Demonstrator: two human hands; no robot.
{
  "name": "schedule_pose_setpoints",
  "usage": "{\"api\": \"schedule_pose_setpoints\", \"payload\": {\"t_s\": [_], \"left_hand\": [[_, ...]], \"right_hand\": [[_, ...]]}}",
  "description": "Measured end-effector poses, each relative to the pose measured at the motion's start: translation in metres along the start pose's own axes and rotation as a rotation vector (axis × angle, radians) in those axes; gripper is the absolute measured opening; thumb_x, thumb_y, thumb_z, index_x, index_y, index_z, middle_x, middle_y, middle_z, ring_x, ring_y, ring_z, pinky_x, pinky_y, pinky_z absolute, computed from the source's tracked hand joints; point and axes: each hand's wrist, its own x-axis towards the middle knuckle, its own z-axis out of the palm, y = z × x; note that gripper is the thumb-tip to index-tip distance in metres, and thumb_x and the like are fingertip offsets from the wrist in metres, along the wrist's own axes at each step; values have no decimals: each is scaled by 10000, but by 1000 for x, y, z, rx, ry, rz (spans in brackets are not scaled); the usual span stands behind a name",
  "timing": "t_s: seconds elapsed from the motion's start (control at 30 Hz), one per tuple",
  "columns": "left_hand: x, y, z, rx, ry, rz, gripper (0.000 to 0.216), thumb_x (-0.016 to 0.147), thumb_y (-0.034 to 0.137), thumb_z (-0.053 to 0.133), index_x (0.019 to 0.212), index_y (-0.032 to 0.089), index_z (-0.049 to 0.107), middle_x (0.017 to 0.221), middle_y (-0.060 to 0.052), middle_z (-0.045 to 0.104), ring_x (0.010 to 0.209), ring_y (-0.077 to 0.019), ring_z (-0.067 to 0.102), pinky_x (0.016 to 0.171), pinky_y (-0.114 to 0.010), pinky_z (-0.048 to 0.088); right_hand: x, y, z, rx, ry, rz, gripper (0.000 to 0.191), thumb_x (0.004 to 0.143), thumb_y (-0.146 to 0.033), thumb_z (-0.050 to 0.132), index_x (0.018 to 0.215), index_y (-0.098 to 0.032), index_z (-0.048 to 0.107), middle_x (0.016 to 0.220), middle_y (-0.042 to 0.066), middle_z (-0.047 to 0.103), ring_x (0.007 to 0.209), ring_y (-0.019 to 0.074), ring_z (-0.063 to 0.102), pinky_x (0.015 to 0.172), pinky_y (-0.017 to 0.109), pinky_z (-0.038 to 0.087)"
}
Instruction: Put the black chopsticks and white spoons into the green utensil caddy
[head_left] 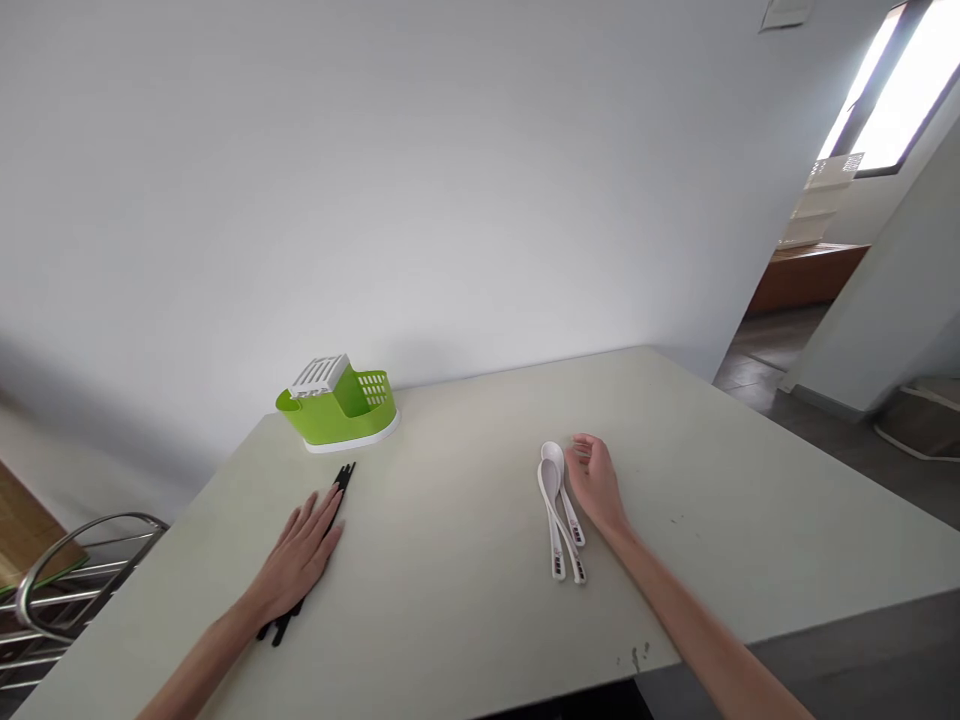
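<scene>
Several black chopsticks lie together on the left half of the pale table. My left hand rests flat over their middle, fingers stretched out and pointing toward the wall; only the chopstick ends show past it. On the right, a small pile of white spoons overlaps, bowls toward the wall and dark-marked handles toward me. My right hand is just right of the spoon bowls, its fingers loosely curled and apart from the thumb, with nothing visible in it. Whether its fingertips touch a spoon I cannot tell.
A green utensil caddy with a white slatted top and white base stands at the back left, near the wall. The table has dark marks near its front edge. A metal rack stands beyond its left edge.
</scene>
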Motion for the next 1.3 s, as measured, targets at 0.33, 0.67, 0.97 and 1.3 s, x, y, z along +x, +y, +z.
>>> {"api": "schedule_pose_setpoints", "payload": {"t_s": [0.33,0.67,0.97,1.3], "left_hand": [[10,194,64,-132,177,172,645,1095,472,282,1699,344,97,1732,-2,279,1623,-362,112,1303,-670,157],[34,232,69,-252,166,155,663,1085,546,269,1703,348,131,1750,-1,223,1616,-390,-19,1271,-728,179],[136,74,-100,65,444,-49,784,1040,603,281,1668,134,288,1773,-110,154,1618,-419,-82,1281,-703,68],[147,50,-135,-47,374,-211,731,1018,654,288,1607,233,388,1689,-121,375,1218,-354,645,1069,-571,489]], "right_hand": [[-1,2,-2,-41,-1,-37,357,931,-427,557,1226,-225,552,1297,139,626,1170,275,631,988,434,537],[-1,2,0,-41,16,-51,338,931,-402,534,1215,-219,558,1280,147,623,1145,275,634,960,433,549],[2,-5,1,-13,18,-24,332,934,-397,509,1207,-213,549,1287,158,616,1170,283,625,962,430,544],[3,-3,5,-21,6,-30,327,936,-397,507,1206,-215,536,1286,155,608,1175,280,617,952,424,539]]}}
